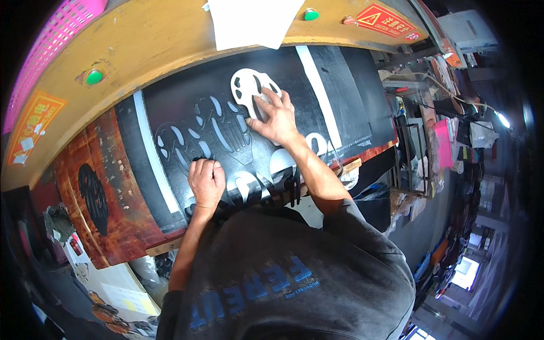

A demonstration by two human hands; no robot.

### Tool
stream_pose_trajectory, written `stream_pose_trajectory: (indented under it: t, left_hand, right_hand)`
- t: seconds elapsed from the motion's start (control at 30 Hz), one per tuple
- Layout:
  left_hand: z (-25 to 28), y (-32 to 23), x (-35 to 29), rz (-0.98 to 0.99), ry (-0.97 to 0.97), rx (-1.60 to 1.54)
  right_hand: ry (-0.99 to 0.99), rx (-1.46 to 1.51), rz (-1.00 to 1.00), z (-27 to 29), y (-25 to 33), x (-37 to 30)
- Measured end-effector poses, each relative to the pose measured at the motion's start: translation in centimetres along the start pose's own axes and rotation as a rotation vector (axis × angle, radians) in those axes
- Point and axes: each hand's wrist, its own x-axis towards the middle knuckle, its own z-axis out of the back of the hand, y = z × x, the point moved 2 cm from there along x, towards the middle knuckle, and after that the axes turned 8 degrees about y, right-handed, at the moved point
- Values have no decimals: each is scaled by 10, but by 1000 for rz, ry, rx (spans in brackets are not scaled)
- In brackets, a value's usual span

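Note:
My right hand (275,120) lies over a white cutting die (245,85), shaped like a sole with several rounded holes. Its thumb is at the die's left side and its fingers reach across the die's surface. The die rests on a black sheet (187,85), where cut outlines and pale slots show to its left. Near the sheet's front edge, my left hand (207,180) is closed with curled fingers; whatever they may hold is hidden. Between my forearms, cut-out black material (263,190) hangs along the front edge.
A yellow press beam (153,39) with green buttons (94,77) spans the far side. White paper (252,22) hangs over it. A pink basket (56,45) stands at the far left. Black cut pieces (93,198) lie on the reddish board (122,209). A cluttered rack (413,141) stands right.

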Motion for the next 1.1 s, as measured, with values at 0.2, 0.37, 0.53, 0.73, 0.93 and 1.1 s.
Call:
stream_pose_trajectory:
  t: [0.2, 0.37, 0.53, 0.73, 0.93, 1.1]
  left_hand:
    - [-4, -1, -8, -31, -34, 19]
    - [-3, -7, -14, 3, -50, 50]
    - [-3, -9, -18, -15, -73, 79]
    - [-4, -5, -21, -42, -81, 110]
    - [-4, -5, -22, -33, -63, 139]
    - [-4, -5, -23, -35, -69, 140]
  right_hand:
    - [-197, 706, -419, 53, -52, -25]
    - [191, 510, -430, 38, -8, -86]
    - [1, 270, -375, 20, 13, -104]
    - [-69, 335, -294, 9, 7, -115]
    - [-130, 292, -213, 2, 9, -116]
    - [-140, 284, -217, 2, 11, -116]
